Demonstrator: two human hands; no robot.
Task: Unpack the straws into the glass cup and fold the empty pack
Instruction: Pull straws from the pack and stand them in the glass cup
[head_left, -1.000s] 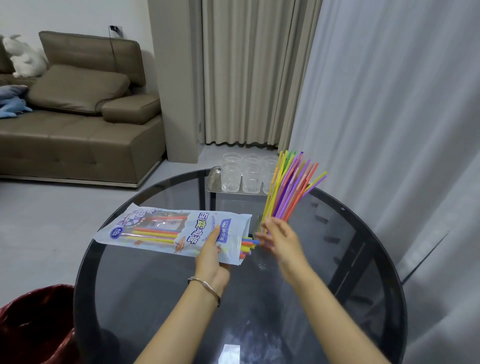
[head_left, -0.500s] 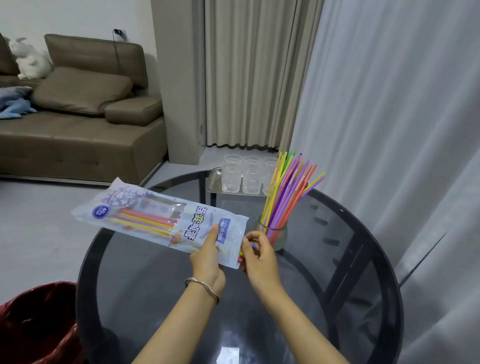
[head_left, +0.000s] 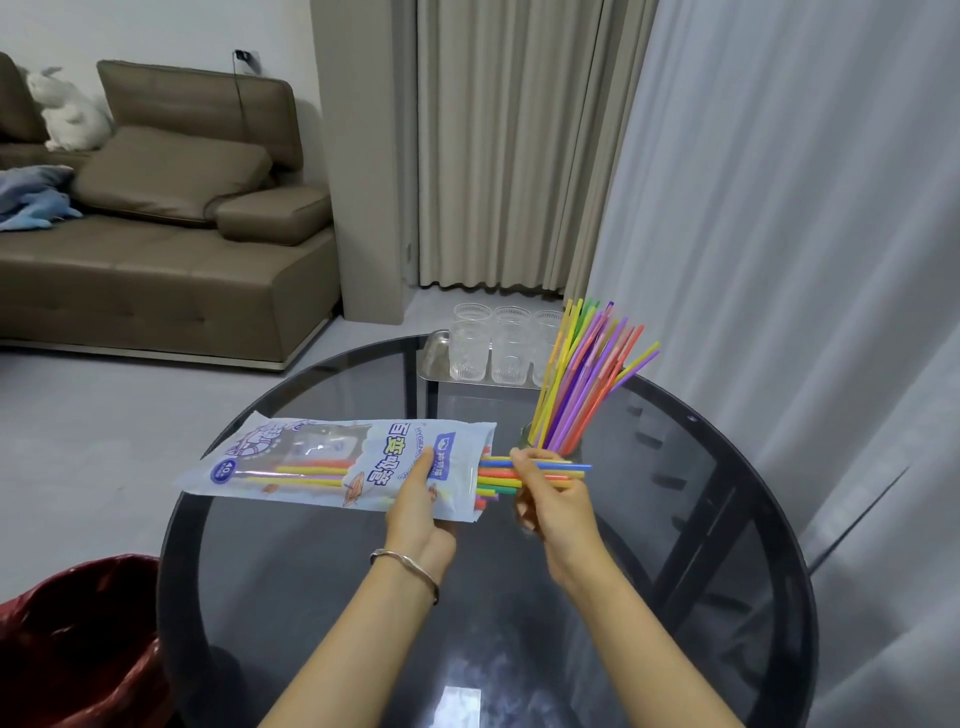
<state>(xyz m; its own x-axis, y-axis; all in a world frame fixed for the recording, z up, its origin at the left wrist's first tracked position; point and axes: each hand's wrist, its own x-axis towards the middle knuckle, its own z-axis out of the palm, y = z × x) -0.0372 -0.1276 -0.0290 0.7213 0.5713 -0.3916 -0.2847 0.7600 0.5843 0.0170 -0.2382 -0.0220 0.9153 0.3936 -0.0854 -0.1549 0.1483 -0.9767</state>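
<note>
My left hand (head_left: 418, 512) grips the open end of a white and blue straw pack (head_left: 322, 462), held level above the round glass table (head_left: 727, 519). Several coloured straws (head_left: 535, 470) stick out of the pack's mouth, and my right hand (head_left: 553, 499) pinches them, partly drawn out to the right. Just behind my right hand stands the glass cup (head_left: 527, 434), mostly hidden, with a fan of many coloured straws (head_left: 587, 374) leaning in it. A few straws still show through the pack's clear window.
A metal tray (head_left: 434, 358) with three clear plastic cups (head_left: 511, 343) sits at the table's far edge. A red-lined bin (head_left: 78, 639) stands at lower left. A brown sofa lies beyond on the left, and curtains hang to the right.
My right hand left the cup, reached the pack's mouth and now pulls a bunch of straws out to the right. The pack lifted and tilted, then came back level.
</note>
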